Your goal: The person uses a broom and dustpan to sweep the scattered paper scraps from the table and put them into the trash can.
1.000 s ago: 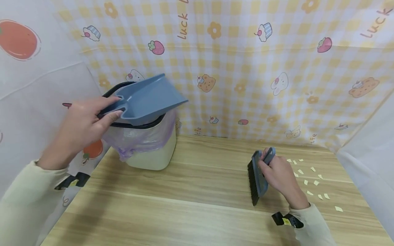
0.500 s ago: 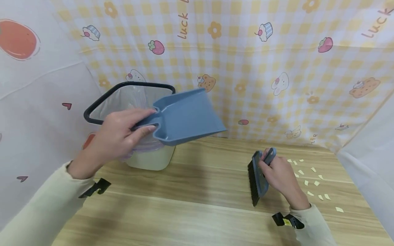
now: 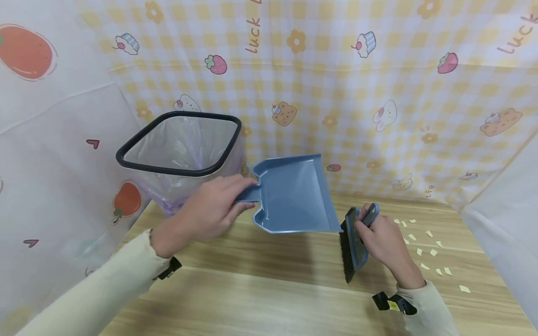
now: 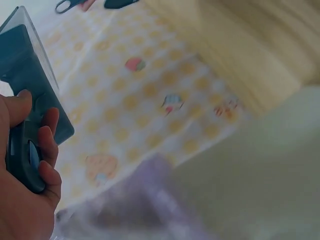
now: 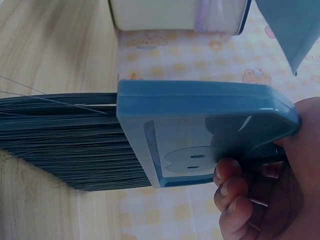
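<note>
Blue dustpan (image 3: 292,196) (handle (image 3: 250,193) partly hidden), gripped brush (image 3: 356,242)

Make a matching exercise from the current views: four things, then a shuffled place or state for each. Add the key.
Column 1
1. Dustpan
2. Brush
3. Bin
4. Pale scraps

Column 2
A. Scattered on the right side of the tabletop
B. Held in the right hand
C. Open-topped and black-rimmed
D. Held in the left hand

Pairs: 1-D, 2-B, 3-C, 4-A
</note>
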A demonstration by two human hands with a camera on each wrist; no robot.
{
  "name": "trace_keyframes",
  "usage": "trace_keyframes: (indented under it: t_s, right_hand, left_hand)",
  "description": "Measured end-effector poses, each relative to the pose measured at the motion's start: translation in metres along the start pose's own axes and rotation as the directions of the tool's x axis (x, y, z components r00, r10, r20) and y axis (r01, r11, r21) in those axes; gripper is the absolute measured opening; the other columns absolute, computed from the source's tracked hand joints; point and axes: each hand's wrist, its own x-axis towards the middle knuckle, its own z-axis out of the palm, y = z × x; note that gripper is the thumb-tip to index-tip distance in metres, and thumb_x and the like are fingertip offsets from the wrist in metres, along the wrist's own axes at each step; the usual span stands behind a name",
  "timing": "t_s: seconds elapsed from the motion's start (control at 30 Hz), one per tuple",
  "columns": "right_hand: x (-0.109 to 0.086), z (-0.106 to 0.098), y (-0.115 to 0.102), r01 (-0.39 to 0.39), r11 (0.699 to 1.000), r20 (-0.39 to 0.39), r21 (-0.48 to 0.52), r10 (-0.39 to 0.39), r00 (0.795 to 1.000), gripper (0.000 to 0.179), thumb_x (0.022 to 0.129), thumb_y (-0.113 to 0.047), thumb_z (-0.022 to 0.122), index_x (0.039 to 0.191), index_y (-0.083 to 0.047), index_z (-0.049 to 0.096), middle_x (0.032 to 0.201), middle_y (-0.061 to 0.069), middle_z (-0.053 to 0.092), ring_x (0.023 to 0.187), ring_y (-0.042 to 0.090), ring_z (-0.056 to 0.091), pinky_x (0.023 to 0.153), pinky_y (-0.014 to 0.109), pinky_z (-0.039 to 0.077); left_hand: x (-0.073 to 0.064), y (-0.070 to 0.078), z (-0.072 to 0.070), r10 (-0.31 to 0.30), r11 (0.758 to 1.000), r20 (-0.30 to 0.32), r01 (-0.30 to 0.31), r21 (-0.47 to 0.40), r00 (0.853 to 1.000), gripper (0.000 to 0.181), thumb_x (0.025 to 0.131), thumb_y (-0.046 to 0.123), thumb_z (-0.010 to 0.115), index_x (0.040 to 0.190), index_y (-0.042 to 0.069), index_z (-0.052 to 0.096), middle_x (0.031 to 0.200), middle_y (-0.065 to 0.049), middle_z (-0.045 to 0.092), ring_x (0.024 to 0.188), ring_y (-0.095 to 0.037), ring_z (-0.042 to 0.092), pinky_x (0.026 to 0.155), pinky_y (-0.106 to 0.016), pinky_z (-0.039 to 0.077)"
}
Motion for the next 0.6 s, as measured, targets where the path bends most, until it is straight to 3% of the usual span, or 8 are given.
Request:
trace_keyframes:
  t_s: [0.13,0.47,0.6]
  right_hand:
    - [0.0,0.001,0.002,-0.001,1.0,-0.005,0.007,0.001,1.0,0.013,0.106,-0.011,0.056,0.095,-0.013,0.061,0.065,-0.003,0.053,0.055,0.017,0.052,0.052,0.033,0.042]
    - [-0.001,0.0,0.003,0.005,1.0,-0.02,0.02,-0.005,1.0,0.012,0.106,-0.01,0.057,0.094,-0.012,0.062,0.068,-0.002,0.057,0.059,0.016,0.055,0.053,0.033,0.044]
    - [-0.001,0.001,0.003,0.012,1.0,-0.021,0.025,-0.011,1.0,0.011,0.106,-0.011,0.057,0.096,-0.011,0.062,0.068,-0.002,0.057,0.058,0.016,0.055,0.052,0.033,0.044]
  left_hand:
    - [-0.003,0.002,0.02,0.006,1.0,0.031,-0.005,-0.03,0.999,0.041,0.104,0.021,0.076,0.138,-0.001,0.066,0.127,-0.013,0.074,0.111,-0.031,0.073,0.096,-0.052,0.058]
    - [-0.017,-0.003,0.08,0.069,0.997,0.074,-0.066,-0.042,0.995,0.041,0.101,0.018,0.082,0.136,0.001,0.068,0.126,-0.011,0.075,0.115,-0.029,0.073,0.1,-0.045,0.059]
    - [-0.025,-0.006,0.105,0.064,0.996,0.102,-0.057,-0.064,0.993,0.041,0.099,0.012,0.082,0.136,-0.001,0.068,0.125,-0.01,0.075,0.114,-0.029,0.072,0.1,-0.046,0.058]
